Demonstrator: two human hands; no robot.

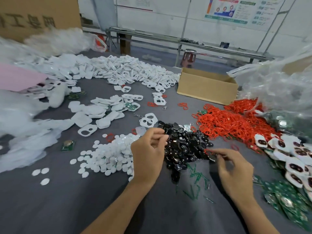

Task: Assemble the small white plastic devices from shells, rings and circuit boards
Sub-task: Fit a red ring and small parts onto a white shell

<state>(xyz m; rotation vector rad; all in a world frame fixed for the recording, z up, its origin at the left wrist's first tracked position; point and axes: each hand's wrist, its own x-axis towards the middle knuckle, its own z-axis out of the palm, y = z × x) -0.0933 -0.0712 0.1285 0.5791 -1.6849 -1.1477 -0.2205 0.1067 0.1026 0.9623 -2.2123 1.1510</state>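
Over a grey table (67, 200) strewn with parts, we see a person's two bare hands at work above a heap of glossy black pieces (184, 146). The right hand (234, 168) pinches a red ring (208, 151) between thumb and fingertips, its grip narrow, with a dark piece (213, 157) caught at the same fingertips. The left hand (148, 154) hovers at the near-left edge of the black heap, fingers curled and thumb close to the forefinger; we cannot tell whether that grip holds anything.

The rest of the rings lie in a red pile (226, 122) just right of the black pieces, beside a clear plastic bag (278, 85). White shells (121, 68) spread in a wide drift across the far side of the table, with looser ones (99, 114) nearer the middle. A mound of small white discs (114, 154) sits just left of the left hand. Green circuit boards (287, 200) crowd the near-right corner, and white devices with dark windows (290, 159) are stacked just beyond them. Thin green strips (195, 176) lie scattered between the two wrists. An open cardboard box (207, 85) stands at the far right of the table.
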